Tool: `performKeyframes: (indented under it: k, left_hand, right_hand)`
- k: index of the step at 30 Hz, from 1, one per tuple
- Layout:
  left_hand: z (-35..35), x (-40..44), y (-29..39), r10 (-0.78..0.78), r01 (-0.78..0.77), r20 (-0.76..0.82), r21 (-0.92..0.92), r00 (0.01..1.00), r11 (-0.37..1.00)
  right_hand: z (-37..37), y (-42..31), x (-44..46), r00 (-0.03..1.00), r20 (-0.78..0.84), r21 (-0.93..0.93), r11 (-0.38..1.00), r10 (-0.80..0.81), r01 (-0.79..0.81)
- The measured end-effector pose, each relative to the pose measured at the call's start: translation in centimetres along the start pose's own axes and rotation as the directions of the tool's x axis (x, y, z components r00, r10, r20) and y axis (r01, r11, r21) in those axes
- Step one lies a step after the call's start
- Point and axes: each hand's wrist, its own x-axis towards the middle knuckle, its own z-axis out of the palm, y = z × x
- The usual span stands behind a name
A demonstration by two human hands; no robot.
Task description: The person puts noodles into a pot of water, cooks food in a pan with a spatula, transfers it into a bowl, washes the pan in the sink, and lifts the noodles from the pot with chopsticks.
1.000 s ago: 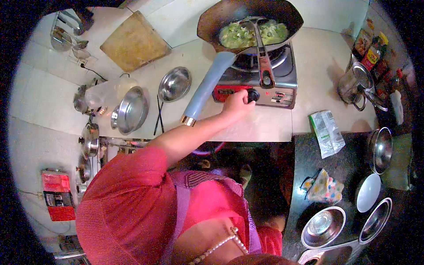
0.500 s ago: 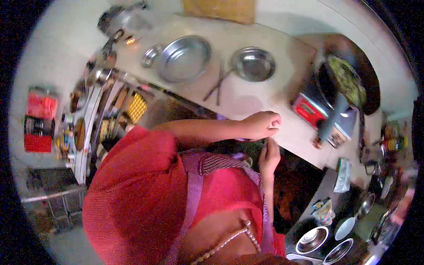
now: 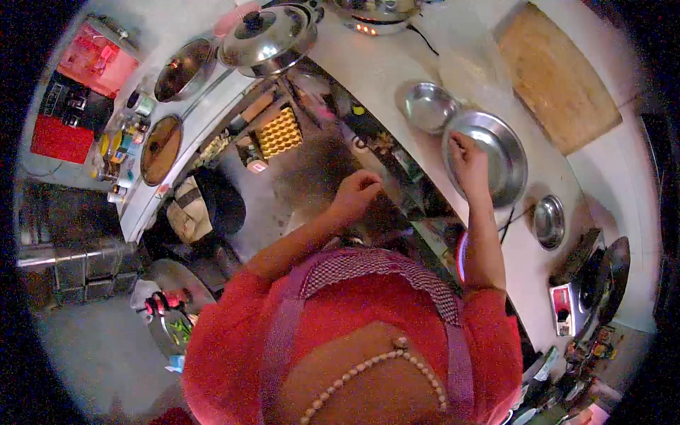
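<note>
My right hand (image 3: pixel 470 168) is over the left side of a wide steel basin (image 3: pixel 506 152) on the counter. Its fingers are bent together, and I cannot make out what they hold, if anything. Touching or overlapping the basin is a smaller steel bowl (image 3: pixel 428 106). My left hand (image 3: pixel 356 196) hangs in front of the counter edge, apart from the basin, its fingers curled in with nothing visible in them.
A wooden board (image 3: pixel 559 78) lies at the back right. Further along the counter are a small steel dish (image 3: pixel 549 222) and a stove with a dark pan (image 3: pixel 613 280). A lidded steel pot (image 3: pixel 265 42) stands on the left ledge, above a yellow egg tray (image 3: pixel 280 133).
The view has swung left along the counter. My hands, close together before, are now apart: the right has reached over the basin, the left is off to the side.
</note>
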Motion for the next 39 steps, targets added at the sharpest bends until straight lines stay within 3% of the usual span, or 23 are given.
performKeyframes:
  k: [3,7,11,14,15,16,17,19,21,23,24,25,26,27,28,30,31,32,34,35,37,38,39]
  left_hand:
    - [-3.2,3.0,-3.0,-0.111,0.106,-0.019,-0.195,0.994,0.975]
    - [-6.7,6.1,-1.3,-0.143,0.135,-0.075,-0.101,0.987,0.986]
    - [-9.4,12.0,-2.4,-0.109,0.097,-0.104,-0.119,0.989,0.988]
    - [-13.1,16.6,-2.6,-0.08,0.062,-0.228,-0.088,0.97,0.994]
    - [-14.4,18.5,-2.5,-0.065,0.055,-0.215,-0.055,0.974,0.997]
    - [-15.7,20.0,-1.8,-0.107,0.077,-0.197,-0.155,0.975,0.985]
    - [-16.9,21.4,-0.8,-0.171,0.127,-0.156,-0.256,0.973,0.958]
    - [-17.5,24.5,1.9,-0.147,0.133,-0.155,-0.095,0.977,0.987]
    - [-18.2,27.9,1.1,-0.252,0.228,-0.166,-0.15,0.953,0.962]
    - [-18.5,30.2,-0.2,-0.178,0.176,-0.102,-0.03,0.979,0.984]
    - [-18.8,31.3,-0.7,-0.159,0.158,-0.054,-0.02,0.986,0.987]
    - [-19.1,32.4,-1.2,-0.139,0.138,-0.006,-0.011,0.99,0.99]
    - [-19.3,33.9,-1.7,-0.138,0.141,0.058,-0.051,0.989,0.989]
    - [-19.0,35.2,-1.5,-0.16,0.169,0.105,-0.085,0.982,0.982]
    - [-18.7,36.5,-1.2,-0.181,0.199,0.152,-0.116,0.972,0.973]
    - [-18.8,39.6,-2.3,-0.155,0.178,0.172,-0.131,0.973,0.975]
    - [-19.0,40.5,-2.9,-0.155,0.18,0.179,-0.128,0.971,0.975]
    - [-18.6,40.6,-2.1,-0.086,0.097,0.221,-0.043,0.972,0.994]
    - [-18.5,41.6,-2.0,-0.023,0.012,0.262,0.044,0.965,0.999]
    - [-19.0,42.5,-2.7,-0.029,0.015,0.263,0.058,0.964,0.998]
    - [-18.5,42.0,0.7,0.077,-0.138,0.336,0.161,0.939,0.977]
    - [-18.5,42.3,1.4,0.051,-0.119,0.373,0.162,0.926,0.98]
    - [-18.6,42.7,2.1,0.025,-0.1,0.41,0.164,0.912,0.981]
  right_hand:
    - [3.7,-2.8,6.6,0.989,0.047,-0.043,0.989,-0.141,0.143]
    - [5.4,-6.7,16.7,0.964,0.11,-0.133,0.957,-0.242,0.256]
    - [7.3,-5.6,30.2,0.933,0.076,-0.402,0.846,-0.351,0.351]
    - [6.8,-5.2,37.2,0.925,0.251,-0.608,0.697,-0.286,0.38]
    - [6.7,-5.2,37.2,0.887,0.111,-0.409,0.793,-0.448,0.451]
    - [7.4,-6.5,36.7,0.828,-0.081,-0.241,0.817,-0.554,0.523]
    - [7.1,-9.7,35.0,0.947,0.19,-0.405,0.858,-0.258,0.315]
    - [4.0,-4.5,30.0,0.934,-0.278,-0.28,0.949,-0.222,0.142]
    - [1.6,-1.6,26.5,0.691,-0.674,-0.179,0.966,-0.26,0.188]
    - [-2.9,-3.8,22.2,0.514,-0.858,-0.025,0.999,-0.003,-0.037]
    - [-5.7,-0.7,18.4,0.369,-0.923,0.052,0.985,0.111,-0.167]
    - [-7.6,1.5,15.0,0.335,-0.938,-0.01,0.958,0.09,-0.286]
    - [-9.0,4.6,9.5,0.333,-0.943,-0.165,0.835,0.023,-0.525]
    - [-10.3,6.8,3.6,0.369,-0.922,-0.235,0.593,0.114,-0.77]
    - [-10.2,9.0,-2.3,0.384,-0.905,-0.293,0.388,0.181,-0.874]
    - [-7.8,15.6,-15.5,0.192,-0.719,-0.257,0.001,0.669,-0.966]
    - [-5.4,16.3,-17.7,0.255,-0.654,-0.381,-0.018,0.712,-0.924]
    - [-3.1,18.8,-21.6,0.256,-0.62,-0.235,0.137,0.742,-0.962]
    - [-1.8,19.3,-21.1,0.025,-0.569,-0.189,-0.101,0.822,-0.977]
    - [-0.8,18.3,-19.9,0.102,-0.632,-0.422,-0.231,0.768,-0.877]
    - [-0.3,12.9,-13.0,-0.028,-0.48,-0.497,-0.298,0.877,-0.815]
    - [0.4,13.5,-14.3,-0.109,-0.461,-0.05,-0.149,0.881,-0.988]
    - [1.0,14.0,-15.7,-0.19,-0.439,0.419,0.013,0.878,-0.908]
